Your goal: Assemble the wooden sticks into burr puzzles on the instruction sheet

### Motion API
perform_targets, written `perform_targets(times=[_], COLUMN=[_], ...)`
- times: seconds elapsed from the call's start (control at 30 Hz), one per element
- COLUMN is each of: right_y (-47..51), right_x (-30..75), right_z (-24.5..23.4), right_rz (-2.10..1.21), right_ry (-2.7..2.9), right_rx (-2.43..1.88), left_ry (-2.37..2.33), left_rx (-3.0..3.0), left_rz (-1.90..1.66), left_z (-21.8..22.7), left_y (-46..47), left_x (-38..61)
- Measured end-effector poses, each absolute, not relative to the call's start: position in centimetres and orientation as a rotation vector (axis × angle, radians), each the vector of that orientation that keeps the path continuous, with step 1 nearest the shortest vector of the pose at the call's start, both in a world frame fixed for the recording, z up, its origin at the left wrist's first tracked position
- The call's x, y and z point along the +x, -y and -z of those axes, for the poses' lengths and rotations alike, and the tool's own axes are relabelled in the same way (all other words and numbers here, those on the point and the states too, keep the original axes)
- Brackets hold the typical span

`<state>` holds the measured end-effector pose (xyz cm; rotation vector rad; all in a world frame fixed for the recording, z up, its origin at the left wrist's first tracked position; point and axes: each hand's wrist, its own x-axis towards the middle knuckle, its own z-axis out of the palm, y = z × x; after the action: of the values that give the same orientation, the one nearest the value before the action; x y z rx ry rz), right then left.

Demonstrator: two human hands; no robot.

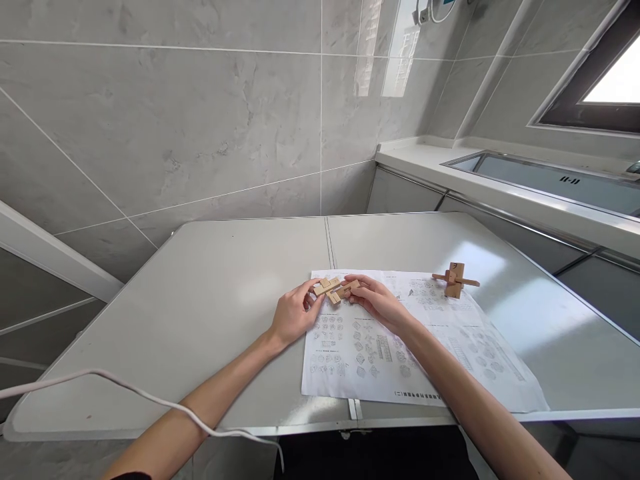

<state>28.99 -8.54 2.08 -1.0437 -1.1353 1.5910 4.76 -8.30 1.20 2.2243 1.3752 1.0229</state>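
My left hand [295,313] and my right hand [376,300] meet over a small cluster of light wooden puzzle pieces [334,289] lying on a printed instruction sheet [410,347]. The left fingers pinch the left end of the cluster; the right fingers grip its right end. Both hands rest on the sheet. An assembled wooden cross-shaped puzzle [455,280] stands on the sheet to the right, apart from both hands.
The sheet lies on a grey folding table [200,313] against a tiled wall. A white cable [125,387] crosses my left forearm near the table's front edge. A counter with a steel sink [550,177] runs along the right.
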Motion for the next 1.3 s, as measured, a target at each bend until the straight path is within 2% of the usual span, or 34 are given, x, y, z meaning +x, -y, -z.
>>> perform_targets(times=[0.2,0.4,0.7,1.1,1.3], right_y=[8.4,8.4,9.0,9.4,9.6], right_x=[29.2,28.7,28.3,28.0,27.9], right_z=[-1.2,-0.9,-1.3,-1.6,-1.5], right_rz=[-1.597,-1.433,-0.817,-0.787,-0.885], right_ry=[1.134,1.277,1.527,1.588,1.591], right_rx=[-1.030,-1.126,-1.381,-1.399,-1.374], left_ry=[-1.382,-1.365,-1.352,-1.331,-1.323], left_rx=[2.198,2.204,2.227,2.278,2.319], left_rz=[-1.005,-1.009,-1.020,-1.001,-1.019], left_z=[-1.3,-1.4,-1.6,-1.4,-1.4], left_y=[8.3,8.4,8.6,8.7,8.9], left_x=[4.8,4.8,4.9,4.8,4.8])
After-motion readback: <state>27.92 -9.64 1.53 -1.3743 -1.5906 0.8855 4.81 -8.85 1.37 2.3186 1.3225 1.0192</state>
